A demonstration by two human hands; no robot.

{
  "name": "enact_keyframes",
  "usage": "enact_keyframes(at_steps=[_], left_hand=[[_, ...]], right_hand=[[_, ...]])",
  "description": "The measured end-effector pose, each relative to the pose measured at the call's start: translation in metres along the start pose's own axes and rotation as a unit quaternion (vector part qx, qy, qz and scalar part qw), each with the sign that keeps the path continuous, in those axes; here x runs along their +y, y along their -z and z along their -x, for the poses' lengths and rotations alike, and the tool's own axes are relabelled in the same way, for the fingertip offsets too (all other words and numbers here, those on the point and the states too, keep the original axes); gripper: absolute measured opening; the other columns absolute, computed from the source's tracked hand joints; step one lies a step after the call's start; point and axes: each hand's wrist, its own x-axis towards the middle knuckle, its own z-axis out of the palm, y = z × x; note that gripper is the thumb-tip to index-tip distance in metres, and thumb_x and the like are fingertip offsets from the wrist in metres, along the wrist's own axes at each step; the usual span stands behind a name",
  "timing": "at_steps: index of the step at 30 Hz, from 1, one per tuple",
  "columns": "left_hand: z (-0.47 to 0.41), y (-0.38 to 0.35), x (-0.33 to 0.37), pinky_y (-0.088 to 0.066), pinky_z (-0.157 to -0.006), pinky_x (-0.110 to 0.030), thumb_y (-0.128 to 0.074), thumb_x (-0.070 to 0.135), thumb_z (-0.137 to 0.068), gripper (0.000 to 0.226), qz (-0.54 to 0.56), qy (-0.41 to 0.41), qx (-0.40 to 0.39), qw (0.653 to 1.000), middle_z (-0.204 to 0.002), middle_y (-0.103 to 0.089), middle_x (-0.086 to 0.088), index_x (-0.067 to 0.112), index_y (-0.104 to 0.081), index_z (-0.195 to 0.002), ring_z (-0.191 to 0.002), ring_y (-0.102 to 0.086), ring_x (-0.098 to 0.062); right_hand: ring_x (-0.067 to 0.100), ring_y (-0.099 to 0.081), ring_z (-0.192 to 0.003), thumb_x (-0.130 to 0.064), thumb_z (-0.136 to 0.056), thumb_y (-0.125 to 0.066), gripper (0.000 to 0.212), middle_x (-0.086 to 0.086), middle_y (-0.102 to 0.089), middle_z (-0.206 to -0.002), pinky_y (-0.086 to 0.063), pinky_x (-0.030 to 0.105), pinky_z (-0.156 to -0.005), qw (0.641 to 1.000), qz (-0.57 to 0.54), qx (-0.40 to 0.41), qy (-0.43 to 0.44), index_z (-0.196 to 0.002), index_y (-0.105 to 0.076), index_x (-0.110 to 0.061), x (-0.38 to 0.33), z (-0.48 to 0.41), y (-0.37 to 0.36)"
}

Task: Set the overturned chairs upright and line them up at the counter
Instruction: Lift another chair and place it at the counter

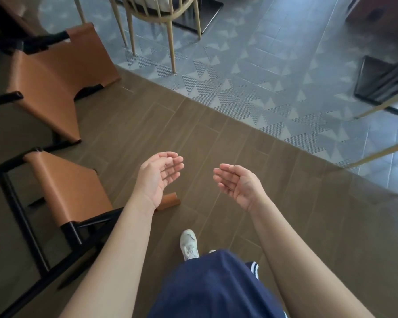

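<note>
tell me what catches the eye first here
The left hand and right hand hang empty, palms up, mid-frame over the brown plank floor. Along the left edge are two tan-leather, black-framed chairs: the far chair and the near chair. Grey triangle-patterned tile covers the upper right.

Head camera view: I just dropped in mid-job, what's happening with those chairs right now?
A person stands on the brown wood-look floor, left hand and right hand held out in front, palms up, fingers relaxed, holding nothing. To the person's left, the near tan leather chair with a black frame and the far tan leather chair of the same kind appear to lie tipped over. Neither hand touches them, so both are not yet set upright.
</note>
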Motion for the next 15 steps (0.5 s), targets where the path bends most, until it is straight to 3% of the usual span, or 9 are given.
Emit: enact_keyframes(at_steps=[7,15], left_hand=[[-0.037,-0.009,-0.007,-0.054,-0.085,-0.034,-0.046,0.000,-0.090,0.022,-0.002,0.011,0.058,0.998,-0.092,-0.076,-0.008,0.009,-0.066,-0.093,-0.087,-0.073,-0.020],[-0.075,-0.041,-0.023,-0.055,-0.083,-0.029,-0.048,0.000,-0.092,0.023,0.020,-0.022,0.138,0.990,-0.099,-0.075,-0.008,0.009,-0.069,-0.093,-0.093,-0.072,-0.019]], right_hand=[[0.018,-0.074,-0.083,-0.015,-0.097,-0.046,0.025,0.009,-0.077,-0.096,-0.055,0.026,-0.070,0.997,0.046,-0.037,-0.044,-0.102,-0.069,-0.007,-0.025,-0.054,-0.014],[0.021,-0.074,-0.088,-0.012,-0.095,-0.051,0.022,0.010,-0.077,-0.096,-0.055,0.029,-0.076,0.968,0.198,-0.107,-0.106,-0.104,-0.069,-0.005,-0.041,-0.121,-0.031]])
